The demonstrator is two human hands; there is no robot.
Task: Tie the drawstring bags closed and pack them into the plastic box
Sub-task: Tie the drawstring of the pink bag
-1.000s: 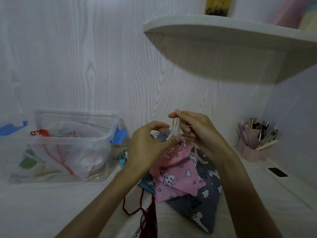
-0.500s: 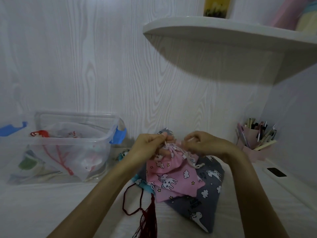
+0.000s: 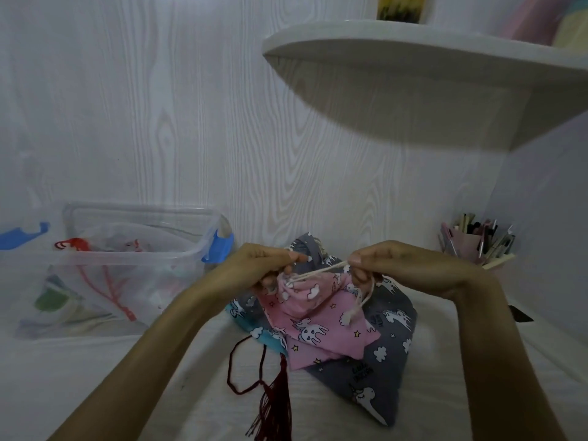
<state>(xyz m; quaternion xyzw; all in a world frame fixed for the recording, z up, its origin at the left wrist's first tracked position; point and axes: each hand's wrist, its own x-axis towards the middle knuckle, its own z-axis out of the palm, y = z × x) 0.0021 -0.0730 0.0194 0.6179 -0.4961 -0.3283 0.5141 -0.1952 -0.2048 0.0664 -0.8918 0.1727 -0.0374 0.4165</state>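
Observation:
A pink unicorn-print drawstring bag [image 3: 318, 326] lies on top of a grey unicorn-print bag [image 3: 381, 370], with a teal bag [image 3: 254, 332] peeking out at the left. My left hand [image 3: 261, 265] grips the gathered mouth of the pink bag. My right hand [image 3: 381, 262] pinches its cream drawstring [image 3: 321, 272], which runs taut between the hands; the loose cord end hangs down below my right hand. The clear plastic box [image 3: 133, 256] with blue latches stands open at the left and holds several pieces of fabric.
A dark red tassel with a cord loop [image 3: 273, 399] lies in front of the bags. A pink pen holder [image 3: 477, 246] full of pens stands at the right wall. A white shelf [image 3: 413, 58] juts out overhead. A small black thing [image 3: 521, 313] lies at the right.
My hands came down from a raised position and moved apart, the right one going right. The drawstring has been pulled out taut and the pink bag's mouth is drawn tighter.

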